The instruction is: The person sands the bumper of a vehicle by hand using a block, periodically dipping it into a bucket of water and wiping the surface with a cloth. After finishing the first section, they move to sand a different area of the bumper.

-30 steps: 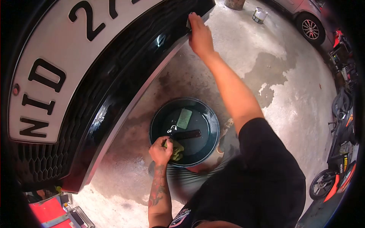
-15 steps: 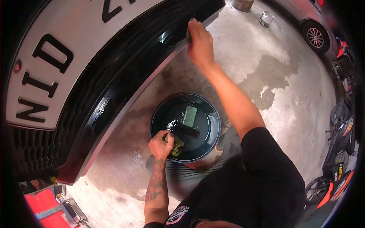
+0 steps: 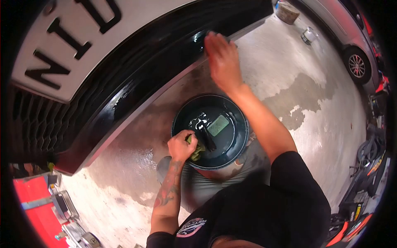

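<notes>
My right hand (image 3: 224, 62) presses its fingers, held together, on the glossy black bumper (image 3: 161, 53) of a car. What lies under those fingers, if anything, is hidden, and the hand is slightly blurred. Gripped in my left hand (image 3: 182, 145) is a bunched olive-green cloth (image 3: 196, 149), over the near-left rim of a dark round basin (image 3: 244, 144). Inside the basin, which holds water, are a pale green rectangular block (image 3: 218, 125) and a dark elongated piece (image 3: 207, 139) beside it.
A white number plate (image 3: 89, 68) is above the bumper. Wet patches (image 3: 289, 99) mark the concrete floor. A small tin (image 3: 309, 36) and a round block (image 3: 287, 12) stand at the back right, near a parked car's wheel (image 3: 357, 65). Red equipment (image 3: 37, 206) stands lower left.
My right hand has shifted along the bumper and its fingers lie flatter. My left hand still grips the cloth at the basin. The view has turned, so the basin appears further right and higher.
</notes>
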Demonstrator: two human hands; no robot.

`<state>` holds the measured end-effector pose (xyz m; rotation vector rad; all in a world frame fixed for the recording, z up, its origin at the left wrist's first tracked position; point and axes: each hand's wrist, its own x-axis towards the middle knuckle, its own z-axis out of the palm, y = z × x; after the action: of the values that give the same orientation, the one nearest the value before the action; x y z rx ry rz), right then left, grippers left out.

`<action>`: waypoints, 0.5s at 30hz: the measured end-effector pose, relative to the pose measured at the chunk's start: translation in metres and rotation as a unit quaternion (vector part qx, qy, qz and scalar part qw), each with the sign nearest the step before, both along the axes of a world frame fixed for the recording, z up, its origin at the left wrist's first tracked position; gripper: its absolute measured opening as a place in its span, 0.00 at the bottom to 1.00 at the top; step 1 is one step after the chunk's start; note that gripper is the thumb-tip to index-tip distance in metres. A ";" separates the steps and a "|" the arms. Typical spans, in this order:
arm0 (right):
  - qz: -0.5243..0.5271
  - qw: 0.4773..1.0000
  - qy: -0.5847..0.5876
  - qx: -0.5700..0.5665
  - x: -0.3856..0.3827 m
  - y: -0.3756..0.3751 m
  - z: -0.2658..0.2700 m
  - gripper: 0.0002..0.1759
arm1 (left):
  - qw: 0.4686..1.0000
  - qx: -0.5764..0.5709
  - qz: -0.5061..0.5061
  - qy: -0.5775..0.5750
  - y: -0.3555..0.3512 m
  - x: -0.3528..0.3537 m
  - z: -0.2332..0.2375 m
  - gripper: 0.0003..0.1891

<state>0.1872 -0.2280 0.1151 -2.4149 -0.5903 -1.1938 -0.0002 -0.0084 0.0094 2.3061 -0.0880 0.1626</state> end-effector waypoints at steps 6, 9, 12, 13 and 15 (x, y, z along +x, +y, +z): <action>0.186 0.982 -0.012 -0.030 -0.057 0.114 0.010 0.27 | 1.000 0.019 0.006 0.019 0.002 0.000 -0.004 0.07; 0.227 0.971 -0.032 -0.071 -0.043 0.099 0.013 0.26 | 1.000 0.016 -0.001 0.003 0.005 -0.002 -0.010 0.08; 0.162 0.985 -0.001 -0.053 -0.003 0.027 0.004 0.26 | 1.000 0.009 0.001 0.007 0.003 0.000 -0.004 0.07; 0.132 0.990 0.001 -0.052 -0.004 0.010 0.009 0.27 | 1.000 0.006 0.009 0.013 0.001 0.000 -0.001 0.07; 0.119 0.991 0.005 -0.064 -0.011 0.012 0.012 0.29 | 1.000 -0.004 0.009 0.014 0.002 -0.001 -0.005 0.07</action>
<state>0.1767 -0.2158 0.1270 -2.3684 -0.9483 -1.0733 -0.0012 -0.0069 0.0040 2.3017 -0.0516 0.1408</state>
